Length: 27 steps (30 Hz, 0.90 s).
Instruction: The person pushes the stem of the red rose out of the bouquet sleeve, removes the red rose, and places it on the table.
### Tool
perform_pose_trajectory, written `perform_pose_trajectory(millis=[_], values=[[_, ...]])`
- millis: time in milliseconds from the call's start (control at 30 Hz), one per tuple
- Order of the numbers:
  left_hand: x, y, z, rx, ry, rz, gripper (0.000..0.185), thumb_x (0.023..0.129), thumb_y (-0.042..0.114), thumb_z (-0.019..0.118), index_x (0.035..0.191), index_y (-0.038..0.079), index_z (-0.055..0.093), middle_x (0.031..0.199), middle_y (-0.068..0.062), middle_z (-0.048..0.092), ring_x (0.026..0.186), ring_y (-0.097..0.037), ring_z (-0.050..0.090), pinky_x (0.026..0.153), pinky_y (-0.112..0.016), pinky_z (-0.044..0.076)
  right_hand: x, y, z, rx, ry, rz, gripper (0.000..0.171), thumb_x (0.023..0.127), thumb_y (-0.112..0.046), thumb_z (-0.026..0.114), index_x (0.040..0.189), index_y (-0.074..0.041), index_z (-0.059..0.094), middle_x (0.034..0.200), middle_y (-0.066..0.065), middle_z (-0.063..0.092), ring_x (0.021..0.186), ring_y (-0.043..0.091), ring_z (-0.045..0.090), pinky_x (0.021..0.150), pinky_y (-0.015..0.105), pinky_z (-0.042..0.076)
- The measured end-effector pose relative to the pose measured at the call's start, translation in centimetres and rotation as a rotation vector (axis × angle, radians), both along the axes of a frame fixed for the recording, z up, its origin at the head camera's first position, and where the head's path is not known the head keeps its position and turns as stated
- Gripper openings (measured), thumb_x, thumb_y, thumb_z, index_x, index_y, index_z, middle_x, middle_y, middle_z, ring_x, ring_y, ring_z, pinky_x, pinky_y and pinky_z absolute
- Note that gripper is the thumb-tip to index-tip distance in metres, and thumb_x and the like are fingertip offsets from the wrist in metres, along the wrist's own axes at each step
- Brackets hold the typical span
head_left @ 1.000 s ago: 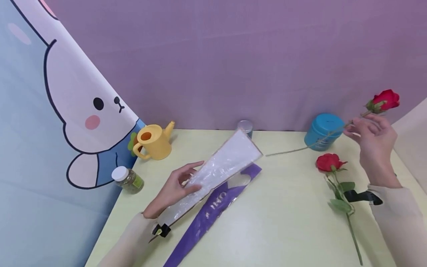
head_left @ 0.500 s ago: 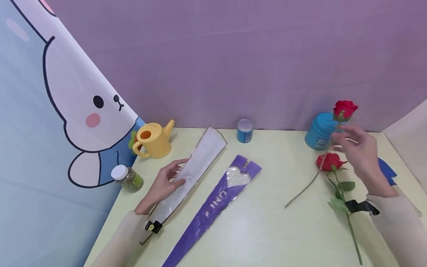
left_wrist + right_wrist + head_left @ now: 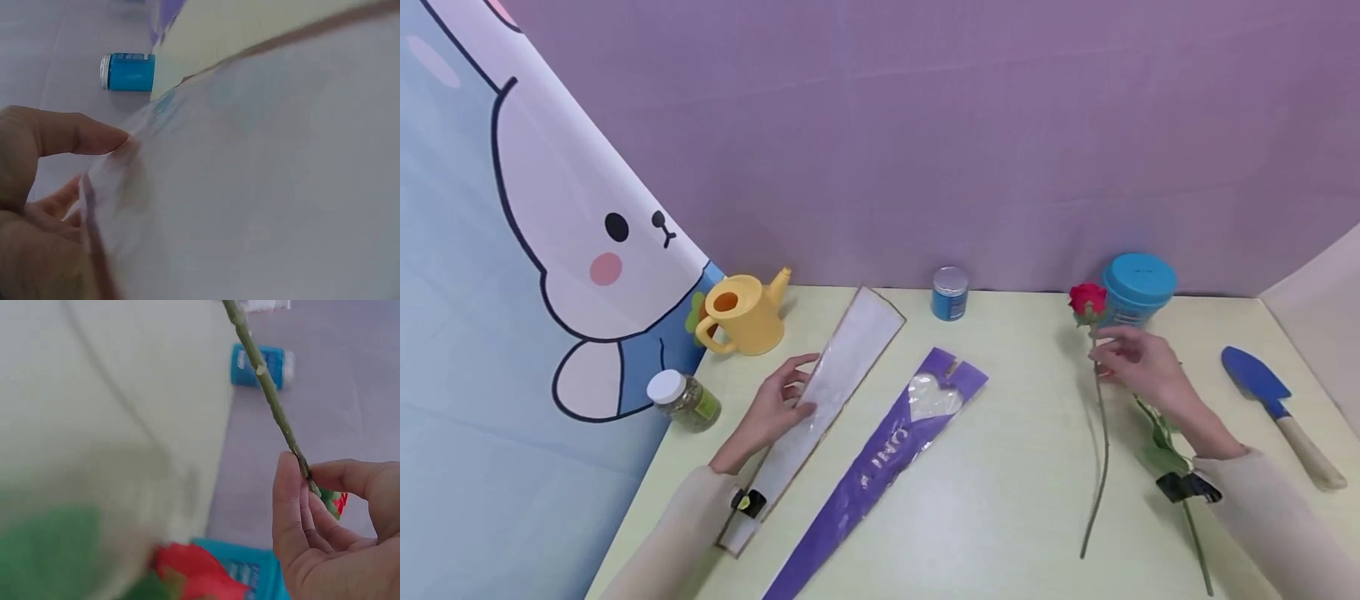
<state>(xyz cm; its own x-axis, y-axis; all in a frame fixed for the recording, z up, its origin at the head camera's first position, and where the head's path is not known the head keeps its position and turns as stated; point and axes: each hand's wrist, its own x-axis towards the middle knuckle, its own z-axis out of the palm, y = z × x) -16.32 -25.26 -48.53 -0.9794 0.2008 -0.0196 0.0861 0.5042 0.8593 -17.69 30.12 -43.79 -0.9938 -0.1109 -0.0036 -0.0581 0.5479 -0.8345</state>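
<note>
Nearest me, the person's left hand (image 3: 772, 408) pinches the clear flower sleeve (image 3: 820, 400) partway along its length, thumb on top and fingers curled under one edge; the left wrist view shows the plastic film (image 3: 262, 181) lifted off the thumb. The sleeve lies flat on the pale table (image 3: 1000, 500), narrow tip toward the person and wide mouth toward the far wall. Just beside it, untouched, lies a purple sleeve (image 3: 880, 458) with a heart window.

Across the table, the right hand (image 3: 1138, 367) holds a red rose (image 3: 1087, 298) by the stem just below the bloom, fingers closed round it, as the right wrist view (image 3: 300, 465) confirms. The bloom points away from the person and the stem tip hangs near the table. A second rose (image 3: 1165, 433) lies mostly hidden beneath that hand.

To my eye, the sleeve is being readied while the rose is brought over. Next the mouth would need parting and the stem turning so its cut end goes in first.

Farther back stand a small blue tin (image 3: 951, 293), a blue tub (image 3: 1138, 287), a yellow watering can (image 3: 741, 312), a jar (image 3: 683, 400) and a blue trowel (image 3: 1273, 408).
</note>
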Motion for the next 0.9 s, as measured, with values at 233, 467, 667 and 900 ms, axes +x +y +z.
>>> perform_pose_trajectory(millis=[233,467,667,900], values=[[0.0,0.2,-0.4,-0.112,0.047,0.001,0.075,0.079,-0.013,0.076,0.147,0.009,0.053,0.108,-0.020,0.068,0.073,-0.016,0.056,0.066,-0.020,0.047,0.2,-1.5,-1.8,-0.004,-0.149,0.048,0.049,0.104,-0.012,0.064,0.143,0.012,0.048,0.123,0.035,0.066,0.083,0.008,0.075,0.075,0.030,0.065],[0.1,0.2,-0.5,-0.235,0.090,0.089,0.071,0.075,-0.004,0.083,0.141,0.005,0.058,0.101,-0.017,0.072,0.080,-0.022,0.065,0.071,-0.027,0.052,0.5,-2.7,-3.6,-0.026,-0.190,0.090,0.051,0.099,-0.005,0.068,0.143,0.014,0.049,0.120,0.032,0.066,0.090,0.009,0.071,0.075,0.028,0.065],[0.1,0.2,-0.8,-0.270,0.070,0.114,0.068,0.075,-0.003,0.084,0.137,0.005,0.060,0.104,-0.019,0.074,0.084,-0.026,0.069,0.074,-0.034,0.055,0.9,-3.5,-4.4,-0.020,-0.191,0.085,0.051,0.096,-0.005,0.073,0.139,0.013,0.053,0.112,0.027,0.070,0.089,0.014,0.070,0.072,0.027,0.064],[0.2,0.4,-0.7,-0.314,0.057,0.142,0.063,0.078,0.000,0.085,0.136,0.006,0.061,0.110,-0.020,0.074,0.088,-0.028,0.069,0.078,-0.039,0.058,1.0,-4.1,-4.7,0.034,-0.212,0.055,0.049,0.094,-0.007,0.075,0.137,0.009,0.058,0.108,0.022,0.073,0.089,0.019,0.069,0.070,0.025,0.063]])
